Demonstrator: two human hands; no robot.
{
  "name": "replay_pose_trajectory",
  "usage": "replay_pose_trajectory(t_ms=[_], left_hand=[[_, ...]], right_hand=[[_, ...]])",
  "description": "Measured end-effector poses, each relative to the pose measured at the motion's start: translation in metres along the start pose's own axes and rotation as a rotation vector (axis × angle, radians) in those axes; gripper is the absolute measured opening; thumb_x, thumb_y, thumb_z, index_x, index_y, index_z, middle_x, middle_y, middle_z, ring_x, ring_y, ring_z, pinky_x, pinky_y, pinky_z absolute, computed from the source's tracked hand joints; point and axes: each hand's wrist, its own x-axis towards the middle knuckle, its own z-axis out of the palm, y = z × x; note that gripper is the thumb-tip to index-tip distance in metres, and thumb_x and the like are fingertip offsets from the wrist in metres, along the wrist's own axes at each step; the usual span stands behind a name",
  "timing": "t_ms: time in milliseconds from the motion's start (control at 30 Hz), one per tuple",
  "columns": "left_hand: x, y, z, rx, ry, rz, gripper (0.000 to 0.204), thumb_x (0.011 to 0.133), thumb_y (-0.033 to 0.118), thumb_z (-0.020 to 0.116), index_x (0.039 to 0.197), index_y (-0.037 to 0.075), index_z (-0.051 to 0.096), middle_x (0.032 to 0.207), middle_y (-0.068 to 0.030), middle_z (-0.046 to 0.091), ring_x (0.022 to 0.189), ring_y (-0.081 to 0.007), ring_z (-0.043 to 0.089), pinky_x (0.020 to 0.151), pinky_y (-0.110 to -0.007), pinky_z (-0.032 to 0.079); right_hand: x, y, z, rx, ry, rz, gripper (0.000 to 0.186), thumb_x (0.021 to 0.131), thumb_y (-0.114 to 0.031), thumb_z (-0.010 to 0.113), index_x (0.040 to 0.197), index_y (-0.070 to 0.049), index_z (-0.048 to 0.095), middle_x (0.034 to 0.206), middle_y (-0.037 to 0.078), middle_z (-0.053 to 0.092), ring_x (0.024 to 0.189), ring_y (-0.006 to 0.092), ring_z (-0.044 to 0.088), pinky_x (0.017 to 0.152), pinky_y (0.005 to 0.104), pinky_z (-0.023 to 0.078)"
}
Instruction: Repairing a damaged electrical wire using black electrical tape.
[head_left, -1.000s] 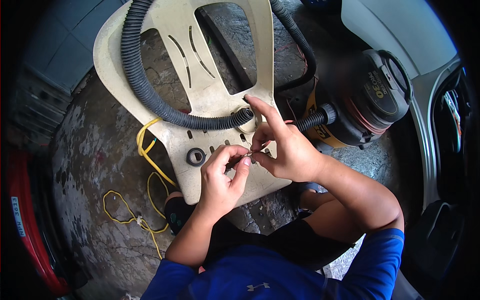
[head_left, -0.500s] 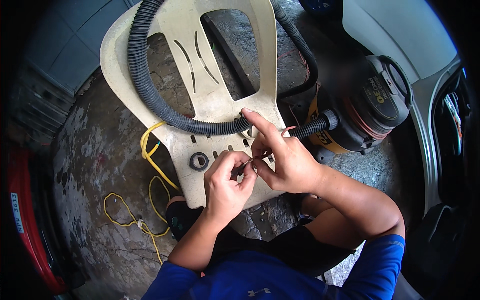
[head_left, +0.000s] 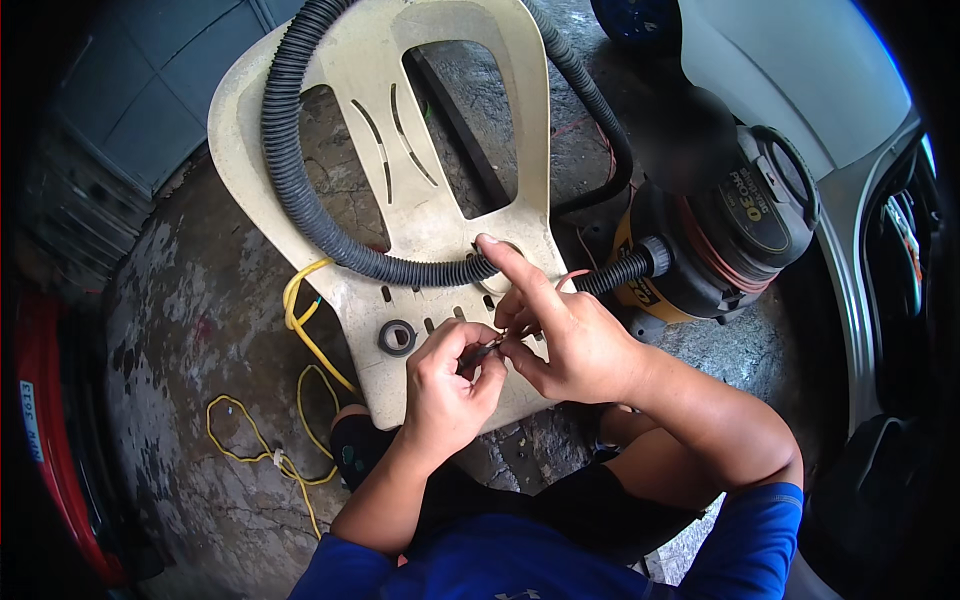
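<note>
A pale plastic chair (head_left: 425, 225) stands below the work. Above its seat, the left hand (head_left: 450, 380) and right hand (head_left: 575, 345) pinch closed on what looks like a thin wire (head_left: 499, 342) between them. The handling seems unfinished; how much remains is hidden. A black tape roll (head_left: 383, 338) lies on the seat, untouched.

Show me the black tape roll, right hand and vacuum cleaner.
Black tape roll (head_left: 384, 339), head view: left rim.
Right hand (head_left: 588, 348), head view: back of hand.
Vacuum cleaner (head_left: 765, 218), head view: upper housing.
</note>
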Motion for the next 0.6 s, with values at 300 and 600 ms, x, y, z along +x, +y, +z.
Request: replay_pose_trajectory(t_ms=[300,600], left_hand=[[0.005,0.008,-0.009,0.072,-0.109,0.003,0.008,0.087,-0.001,0.07,0.093,-0.003,0.066,0.085,-0.0111,0.067,0.066,-0.0199,0.064,0.06,-0.033,0.049],[0.019,-0.004,-0.01,0.354,-0.158,0.183,0.011,0.081,0.006,0.072,0.088,0.002,0.066,0.088,-0.0097,0.069,0.078,-0.0312,0.067,0.075,-0.044,0.046]], right_hand=[[-0.002,-0.006,0.0,-0.007,-0.02,0.047,0.105,0.079,0.004,0.071,0.169,-0.007,0.019,0.076,0.012,0.072,0.066,0.0347,0.073,0.061,0.0448,0.057],[0.002,-0.004,0.0,-0.073,-0.074,0.007,0.098,0.081,-0.001,0.07,0.166,-0.004,0.021,0.073,0.019,0.07,0.064,0.0396,0.071,0.058,0.0507,0.054]])
